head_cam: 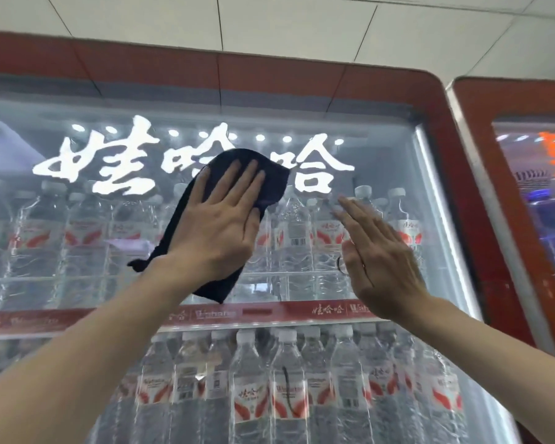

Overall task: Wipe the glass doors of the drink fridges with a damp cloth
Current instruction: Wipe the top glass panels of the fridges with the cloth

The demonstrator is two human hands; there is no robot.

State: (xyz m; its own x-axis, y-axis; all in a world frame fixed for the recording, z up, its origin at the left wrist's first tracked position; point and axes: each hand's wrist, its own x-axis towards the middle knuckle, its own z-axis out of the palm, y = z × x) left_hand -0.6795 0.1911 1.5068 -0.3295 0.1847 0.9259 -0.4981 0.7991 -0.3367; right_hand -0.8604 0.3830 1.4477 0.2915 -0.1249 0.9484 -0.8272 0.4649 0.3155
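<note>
In the head view, the left hand point(218, 219) lies flat, fingers spread and straight, pressing a dark navy soft cloth point(263, 184) against the upper part of the red-framed fridge's large glass door point(382, 149); the hand does not pinch or clench the cloth but pins it to the pane with the palm, one corner of the fabric reaching up over the lit white brand lettering point(180, 158) and the other end hanging loose below the wrist; the right hand point(378, 257) is open and empty, fingers extended, set on or just off the glass beside the cloth, and contact there cannot be told for sure; behind the pane stand rows of clear plastic water bottles with white caps and red-and-white labels point(289, 389), on two shelves; the work looks to be under way on this door's top band, roughly its middle; nothing shows which stretches are already clean, since no streaks or wet marks can be read on the glass; by judgement, the lower half of this door, and the second red-framed fridge door point(532, 187) at the right edge, are left to do.
</note>
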